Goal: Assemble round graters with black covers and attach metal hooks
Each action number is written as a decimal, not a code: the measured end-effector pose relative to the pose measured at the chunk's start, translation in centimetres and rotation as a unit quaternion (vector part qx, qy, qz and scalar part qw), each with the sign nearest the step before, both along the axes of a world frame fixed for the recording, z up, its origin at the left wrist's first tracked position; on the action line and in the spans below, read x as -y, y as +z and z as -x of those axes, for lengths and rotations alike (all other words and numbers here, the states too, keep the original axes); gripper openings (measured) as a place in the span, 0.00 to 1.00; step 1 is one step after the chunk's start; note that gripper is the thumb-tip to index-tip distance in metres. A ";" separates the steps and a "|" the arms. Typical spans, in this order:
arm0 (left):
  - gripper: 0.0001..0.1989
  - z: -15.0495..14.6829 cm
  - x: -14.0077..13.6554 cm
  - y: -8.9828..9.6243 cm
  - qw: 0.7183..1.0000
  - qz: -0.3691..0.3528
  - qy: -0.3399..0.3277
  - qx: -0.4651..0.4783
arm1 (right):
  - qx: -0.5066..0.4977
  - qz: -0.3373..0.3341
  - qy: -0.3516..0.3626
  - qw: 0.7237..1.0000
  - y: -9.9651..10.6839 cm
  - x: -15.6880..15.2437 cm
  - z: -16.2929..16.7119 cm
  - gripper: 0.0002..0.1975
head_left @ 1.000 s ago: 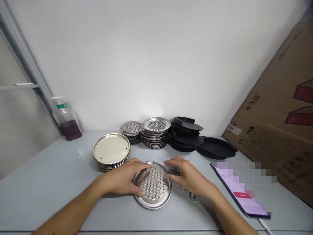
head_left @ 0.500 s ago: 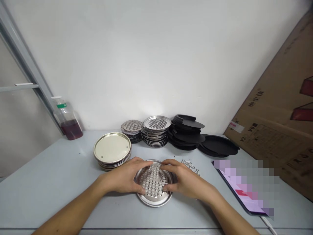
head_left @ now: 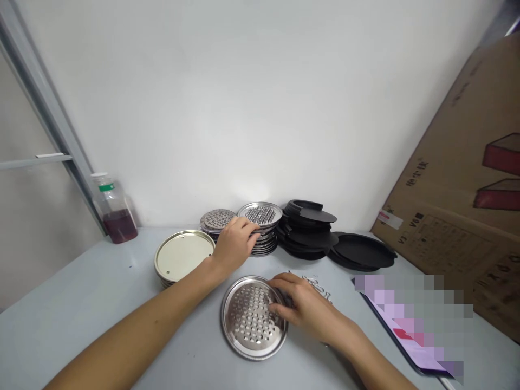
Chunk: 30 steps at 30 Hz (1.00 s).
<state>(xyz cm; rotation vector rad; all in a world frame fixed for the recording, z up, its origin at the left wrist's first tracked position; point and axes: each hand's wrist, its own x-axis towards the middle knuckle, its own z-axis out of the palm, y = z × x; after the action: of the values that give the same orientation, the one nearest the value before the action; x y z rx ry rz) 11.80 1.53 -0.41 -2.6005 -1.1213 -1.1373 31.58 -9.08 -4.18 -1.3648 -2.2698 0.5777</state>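
Observation:
A round metal grater disc (head_left: 248,346) with raised holes lies on the table in front of me. My right hand (head_left: 298,298) grips its right rim, with the thumb and fingers bent over the edge. My left hand (head_left: 236,244) is off that disc and reaches over the stack of grater discs (head_left: 266,246) at the back, its bent fingers apart near the stack's left rim; whether they touch it I cannot tell. Left of that stack, perforated discs (head_left: 217,218) are piled, partly behind my hand. A stack of pale gold lids (head_left: 182,254) stands beside my left forearm.
Black round plastic parts (head_left: 311,238) are stacked at the back, with black trays (head_left: 365,252) to their right. Small metal clips (head_left: 319,286) lie beyond my right hand. A phone (head_left: 402,325), a cardboard box (head_left: 459,206) and a bottle of dark red liquid (head_left: 119,225) flank the table.
My left hand has let go of the front grater disc and moved up and away to the back stack. My right hand stays on the disc's right rim. The view has tilted slightly.

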 end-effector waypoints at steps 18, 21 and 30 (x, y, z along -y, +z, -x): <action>0.07 -1.1 -2.4 0.6 0.996 -0.085 0.009 0.002 | 0.001 0.001 -0.003 1.000 0.0 0.1 0.1 0.17; 0.07 -0.6 -2.3 0.8 0.995 -0.102 0.001 0.010 | -0.002 -0.003 -0.006 1.000 0.0 0.1 0.0 0.17; 0.07 0.4 -0.2 1.3 0.989 -0.123 -0.025 0.080 | -0.034 -0.036 -0.043 0.998 -0.4 -0.2 -0.2 0.18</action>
<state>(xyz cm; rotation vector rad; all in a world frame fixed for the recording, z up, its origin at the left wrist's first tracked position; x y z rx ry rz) 11.44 1.69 0.90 -2.3963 -0.8811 -1.4189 31.78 -8.83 -4.62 -1.3797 -2.1460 0.5001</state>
